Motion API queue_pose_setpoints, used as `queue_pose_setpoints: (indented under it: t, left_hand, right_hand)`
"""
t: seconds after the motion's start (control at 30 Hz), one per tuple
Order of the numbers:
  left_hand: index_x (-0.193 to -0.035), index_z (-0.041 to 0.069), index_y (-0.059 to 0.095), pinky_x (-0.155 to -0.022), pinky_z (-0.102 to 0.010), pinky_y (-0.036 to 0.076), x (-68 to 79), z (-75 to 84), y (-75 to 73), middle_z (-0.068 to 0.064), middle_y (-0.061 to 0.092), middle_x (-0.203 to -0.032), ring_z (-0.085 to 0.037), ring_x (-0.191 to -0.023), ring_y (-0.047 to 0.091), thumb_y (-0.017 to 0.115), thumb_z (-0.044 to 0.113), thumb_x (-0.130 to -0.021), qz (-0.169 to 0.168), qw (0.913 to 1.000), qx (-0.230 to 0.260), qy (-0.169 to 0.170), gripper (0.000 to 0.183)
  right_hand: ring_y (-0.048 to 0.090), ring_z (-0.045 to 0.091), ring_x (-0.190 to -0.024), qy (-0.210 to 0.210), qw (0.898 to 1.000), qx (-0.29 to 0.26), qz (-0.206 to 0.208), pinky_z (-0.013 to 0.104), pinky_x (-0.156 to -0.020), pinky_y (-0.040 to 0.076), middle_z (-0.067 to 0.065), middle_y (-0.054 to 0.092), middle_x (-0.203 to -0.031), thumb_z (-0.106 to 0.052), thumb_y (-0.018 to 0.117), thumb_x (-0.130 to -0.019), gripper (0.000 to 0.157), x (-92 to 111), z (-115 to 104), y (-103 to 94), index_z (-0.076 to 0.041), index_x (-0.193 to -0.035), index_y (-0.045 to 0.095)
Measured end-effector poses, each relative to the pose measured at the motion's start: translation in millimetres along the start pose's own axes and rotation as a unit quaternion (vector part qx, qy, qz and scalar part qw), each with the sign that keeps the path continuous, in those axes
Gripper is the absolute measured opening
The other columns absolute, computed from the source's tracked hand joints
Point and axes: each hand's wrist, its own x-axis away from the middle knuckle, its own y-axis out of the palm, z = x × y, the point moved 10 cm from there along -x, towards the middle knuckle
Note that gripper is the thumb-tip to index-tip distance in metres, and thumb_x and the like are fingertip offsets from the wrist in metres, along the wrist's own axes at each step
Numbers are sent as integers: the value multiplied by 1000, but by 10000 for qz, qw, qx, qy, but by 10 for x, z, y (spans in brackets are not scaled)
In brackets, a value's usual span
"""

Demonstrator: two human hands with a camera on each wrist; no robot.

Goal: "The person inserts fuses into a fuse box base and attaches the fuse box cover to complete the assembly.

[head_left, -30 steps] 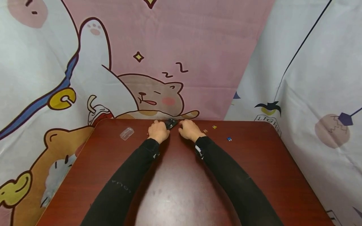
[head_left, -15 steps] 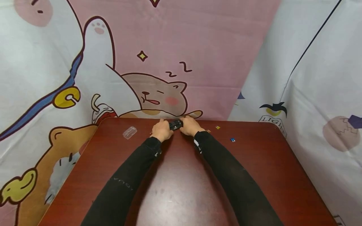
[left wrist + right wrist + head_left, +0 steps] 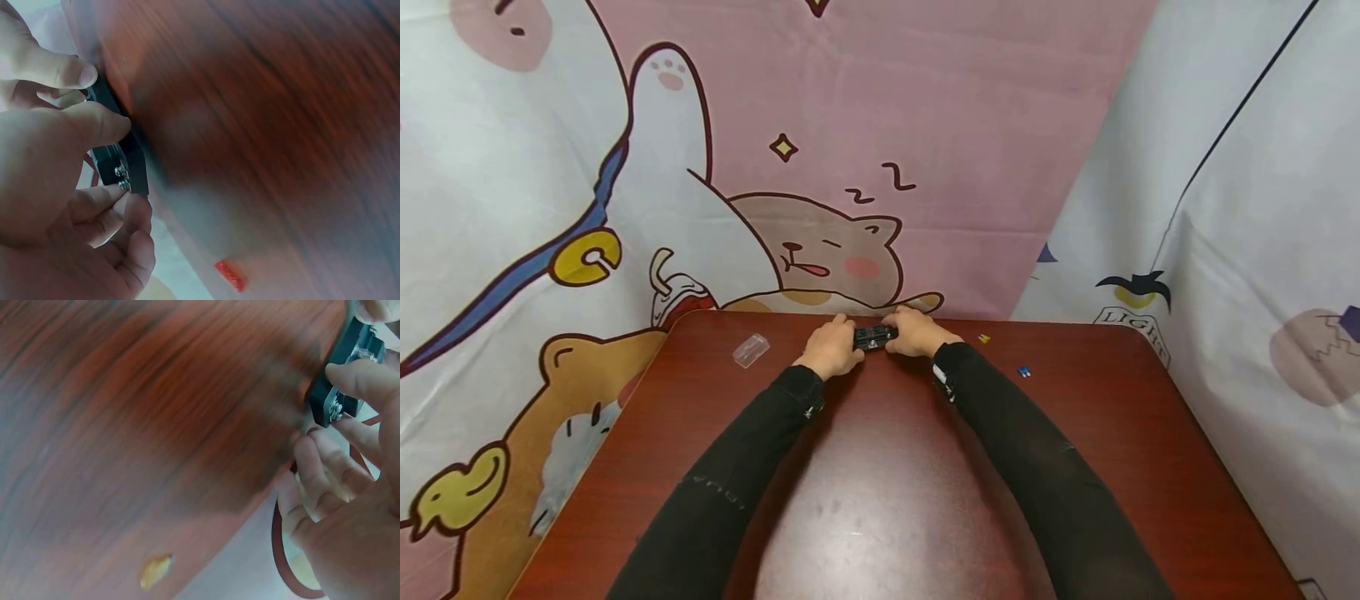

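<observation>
Near the far edge of the table, a black fuse block (image 3: 874, 337) is between my two hands, lying roughly crosswise. My left hand (image 3: 831, 346) grips its left end, thumb on the near side and fingers underneath or behind. The right end is pinched by my right hand (image 3: 917, 332). Metal screw terminals show at the end of the fuse block (image 3: 119, 170) in the left wrist view. From the right wrist, the thumb presses the near face of the fuse block (image 3: 322, 403). Its far side is mostly hidden by fingers.
A clear plastic cover (image 3: 751, 351) lies left of the hands. To the right are a small yellow piece (image 3: 984, 338) and a small blue piece (image 3: 1024, 372). A small red piece (image 3: 231, 275) lies near the table edge. Behind hangs a printed cloth (image 3: 970, 167).
The fuse block has turned from a slant to nearly level and come slightly nearer. My right hand, earlier just beside its end, now holds it. The head view has shifted slightly.
</observation>
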Motion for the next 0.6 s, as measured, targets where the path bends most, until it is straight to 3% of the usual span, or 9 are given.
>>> queue_pose_setpoints:
  t: [0.13, 0.27, 0.43, 0.6]
  left_hand:
    - [-143, 6, 64, -103, -50, 58, 50, 124, -57, -12, 61, -135, -32, -116, 68, 79, 35, -103, 100, 9993, -42, 347, 52]
    - [-146, 5, 63, -107, -50, 56, 169, 281, -106, -12, 62, -137, -33, -119, 67, 79, 34, -102, 132, 9974, 15, 711, 55]
    - [-147, 3, 63, -107, -48, 56, 369, 473, -53, -12, 62, -136, -29, -116, 66, 80, 32, -102, 0, 9943, 200, 1045, 57]
    - [-146, 5, 66, -100, -45, 58, 622, 622, 1, -9, 62, -130, -24, -105, 67, 82, 33, -99, -165, 9908, 419, 1274, 57]
  right_hand:
    - [59, 33, -142, -389, 9992, -79, 38, 54, -123, 45, 12, 61, -154, -30, 78, -99, 57, 160, -5, -88, -11, -152, 66]
    - [63, 28, -130, -607, 9979, -209, 90, 47, -116, 51, 10, 65, -145, -31, 80, -98, 57, 385, 16, -130, -7, -148, 68]
    - [65, 23, -117, -824, 9961, -277, 176, 43, -107, 55, 9, 67, -138, -34, 80, -97, 58, 747, 62, -96, -6, -146, 69]
    - [64, 18, -104, -999, 9940, -260, 366, 45, -100, 56, 5, 70, -129, -36, 82, -94, 54, 1128, 46, -59, -7, -139, 73]
